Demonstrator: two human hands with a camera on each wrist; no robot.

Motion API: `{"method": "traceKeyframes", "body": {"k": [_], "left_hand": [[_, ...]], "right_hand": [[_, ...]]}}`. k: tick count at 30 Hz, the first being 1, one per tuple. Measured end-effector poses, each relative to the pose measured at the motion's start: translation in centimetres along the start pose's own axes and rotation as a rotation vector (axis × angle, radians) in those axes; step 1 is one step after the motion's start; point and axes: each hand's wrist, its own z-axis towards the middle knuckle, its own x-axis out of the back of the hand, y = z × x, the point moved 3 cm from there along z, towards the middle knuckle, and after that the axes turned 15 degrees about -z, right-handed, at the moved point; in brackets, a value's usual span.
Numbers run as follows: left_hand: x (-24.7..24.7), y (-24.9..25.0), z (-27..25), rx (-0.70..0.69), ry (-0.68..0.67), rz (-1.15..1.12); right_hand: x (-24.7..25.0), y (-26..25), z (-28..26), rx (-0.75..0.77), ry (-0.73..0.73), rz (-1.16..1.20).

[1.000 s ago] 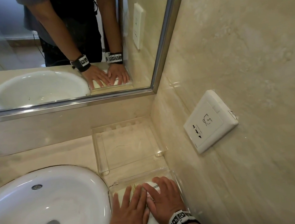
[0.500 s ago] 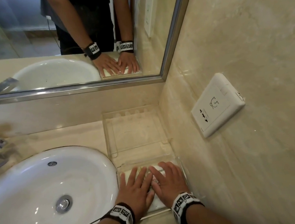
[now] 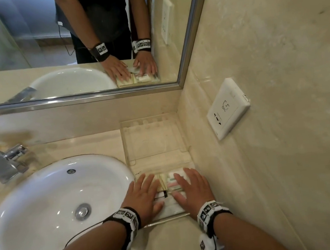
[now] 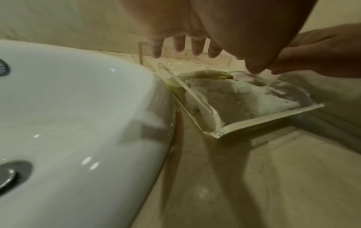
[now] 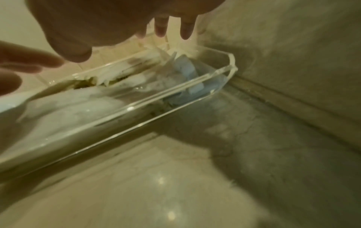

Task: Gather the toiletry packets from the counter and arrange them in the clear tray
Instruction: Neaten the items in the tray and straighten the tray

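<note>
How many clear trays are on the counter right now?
2. One clear tray lies under both hands, holding the packets; the other tray sits behind it in the corner by the mirror. Nothing suggests a hidden third.

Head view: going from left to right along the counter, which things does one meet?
faucet → sink → left hand → right hand, both hands flat over the packets in the clear tray → wall socket
</note>
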Motion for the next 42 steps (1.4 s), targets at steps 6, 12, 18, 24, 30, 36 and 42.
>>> {"method": "traceKeyframes", "body": {"k": [6, 12, 18, 24, 30, 36, 42], "left_hand": [[1.3, -1.0, -2.8, 0.084, -0.024, 0.032], [1.3, -1.5, -4.0, 0.164, -0.039, -0.040], [0.4, -2.4, -5.1, 0.182, -0.027, -0.074], [-0.5, -2.7, -5.7, 0.183, -0.022, -0.151], [-1.1, -2.0, -6.4, 0.202, -0.025, -0.206], [-1.3, -1.5, -7.4, 0.182, 0.004, -0.203], [-1.8, -1.8, -8.1, 0.147, -0.002, -0.187]], "right_hand": [[1.3, 1.5, -2.6, 0.004, -0.109, 0.014], [2.0, 1.2, -4.4, -0.030, -0.047, -0.001], [2.0, -0.1, -6.3, -0.141, -0.184, 0.088], [0.2, -1.1, -8.8, -0.348, -0.434, 0.273], [-1.9, -2.6, -9.4, -0.712, -0.611, 0.957], [-4.9, -2.8, -6.6, -0.830, -0.566, 1.101], [-8.8, -2.2, -5.2, -0.880, -0.588, 1.183]]}}
